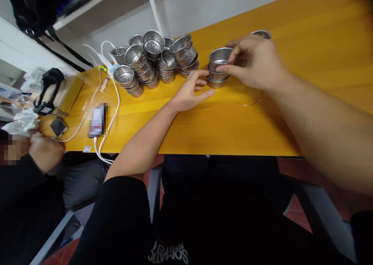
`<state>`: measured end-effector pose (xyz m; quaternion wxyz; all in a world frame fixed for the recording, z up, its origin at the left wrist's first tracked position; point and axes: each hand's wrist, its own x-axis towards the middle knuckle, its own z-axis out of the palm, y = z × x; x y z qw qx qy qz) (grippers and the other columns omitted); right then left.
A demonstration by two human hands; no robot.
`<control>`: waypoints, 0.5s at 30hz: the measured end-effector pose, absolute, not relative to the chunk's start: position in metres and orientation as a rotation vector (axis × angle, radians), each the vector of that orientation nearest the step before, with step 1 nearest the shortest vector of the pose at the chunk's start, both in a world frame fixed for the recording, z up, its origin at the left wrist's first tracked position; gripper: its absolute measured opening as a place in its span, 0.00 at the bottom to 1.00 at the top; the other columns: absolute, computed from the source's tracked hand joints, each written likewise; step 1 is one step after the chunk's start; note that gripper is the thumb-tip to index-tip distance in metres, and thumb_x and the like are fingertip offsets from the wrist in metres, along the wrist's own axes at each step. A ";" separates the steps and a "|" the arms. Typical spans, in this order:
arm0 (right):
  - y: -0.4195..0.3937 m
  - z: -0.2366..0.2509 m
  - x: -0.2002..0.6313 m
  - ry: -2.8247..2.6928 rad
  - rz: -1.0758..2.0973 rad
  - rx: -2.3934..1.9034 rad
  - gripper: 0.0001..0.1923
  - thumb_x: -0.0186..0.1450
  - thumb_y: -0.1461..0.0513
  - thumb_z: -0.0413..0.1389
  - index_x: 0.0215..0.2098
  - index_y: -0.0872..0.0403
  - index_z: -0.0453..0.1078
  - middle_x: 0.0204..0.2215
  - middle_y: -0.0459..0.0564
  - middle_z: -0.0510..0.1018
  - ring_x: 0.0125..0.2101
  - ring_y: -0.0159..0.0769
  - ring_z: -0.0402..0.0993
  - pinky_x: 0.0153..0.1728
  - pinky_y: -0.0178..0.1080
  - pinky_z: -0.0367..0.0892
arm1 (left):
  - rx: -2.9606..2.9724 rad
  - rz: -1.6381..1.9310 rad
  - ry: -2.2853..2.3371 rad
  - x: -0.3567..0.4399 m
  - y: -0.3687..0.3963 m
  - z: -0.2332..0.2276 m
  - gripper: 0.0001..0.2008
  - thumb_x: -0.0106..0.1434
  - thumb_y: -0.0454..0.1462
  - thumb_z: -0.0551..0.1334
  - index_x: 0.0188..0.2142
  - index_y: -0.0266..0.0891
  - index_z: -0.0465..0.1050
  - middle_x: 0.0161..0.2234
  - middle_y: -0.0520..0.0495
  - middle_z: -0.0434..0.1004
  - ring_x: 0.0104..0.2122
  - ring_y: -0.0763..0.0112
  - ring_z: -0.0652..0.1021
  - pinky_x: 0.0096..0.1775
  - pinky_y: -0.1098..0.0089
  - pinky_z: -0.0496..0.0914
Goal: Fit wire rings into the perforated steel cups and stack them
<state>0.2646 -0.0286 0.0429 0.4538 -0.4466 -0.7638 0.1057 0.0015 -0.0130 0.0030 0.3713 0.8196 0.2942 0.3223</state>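
My right fingers [237,71] are pinching the top cup [216,60], my left fingers [205,96] hanging half-open, empty; any sideways nudge is risking a toppled stack [215,82].

black top [233,222] | short left sleeve [116,210] | pale lettering [171,253] | dark legwear [186,171]

Your right hand [255,61] pinched the top perforated metal cup [217,59] of a short stack, thumb at its near side, while your left hand [190,93] was spread just beside the lower cups [217,82]. Another cup [264,33] showed partly behind your right hand. More stacked cups [140,65] crowded the yellow table [233,133] to the left, near a phone [97,121] and white cables [95,142].
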 end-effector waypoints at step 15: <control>-0.044 0.063 0.262 -1.763 0.155 -1.087 0.22 0.70 0.42 0.67 0.33 0.46 0.66 0.51 0.56 0.83 0.54 0.50 0.78 0.55 0.57 0.76 | 2.073 0.708 0.636 0.002 -0.024 0.014 0.26 0.67 0.50 0.71 0.58 0.40 0.72 0.72 0.32 0.70 0.61 0.62 0.82 0.68 0.56 0.75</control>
